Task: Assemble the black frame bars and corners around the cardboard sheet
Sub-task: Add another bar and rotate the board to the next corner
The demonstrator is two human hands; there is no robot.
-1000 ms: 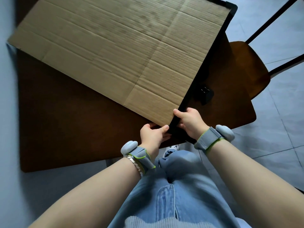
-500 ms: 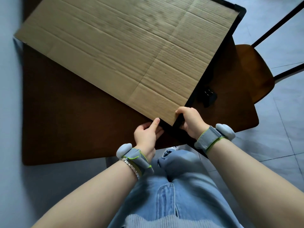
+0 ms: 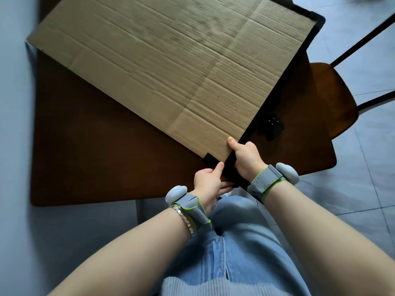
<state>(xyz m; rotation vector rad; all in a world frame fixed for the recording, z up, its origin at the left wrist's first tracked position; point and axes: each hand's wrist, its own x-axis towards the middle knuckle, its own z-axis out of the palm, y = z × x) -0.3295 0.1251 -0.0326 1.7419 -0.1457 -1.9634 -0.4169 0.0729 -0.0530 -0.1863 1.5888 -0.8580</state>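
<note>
— Hands first: where are they?

— Both at the near corner of the cardboard sheet [image 3: 162, 69]. The right hand [image 3: 246, 157] is closed around the near end of the black frame bar [image 3: 277, 82] that runs along the sheet's right edge, its thumb pressed flat on the cardboard just beside the bar. The left hand [image 3: 208, 180] pinches the black corner piece [image 3: 210, 159], thumb on top and the other fingers tucked underneath.

— And the sheet itself?

— It lies skewed on the brown counter [image 3: 96, 163], its near corner right at the counter's front edge and its left corner overhanging. The far right corner [image 3: 316, 17] already wears a black fitting joined to the same bar, with what looks like another bar along the far edge. The long left edge is bare.

— So which step is this?

— Seating the near corner piece onto the end of the right bar, I'd judge. How far it has gone in I cannot tell; the joint is partly hidden by the fingers.

— What does the next move call for?

— Probably a firm push along the bar's line while the right hand braces it, keeping the cardboard's edge in the groove so it doesn't buckle. A small black part [image 3: 273, 124] waits on the counter just beside the bar, likely another corner.
</note>
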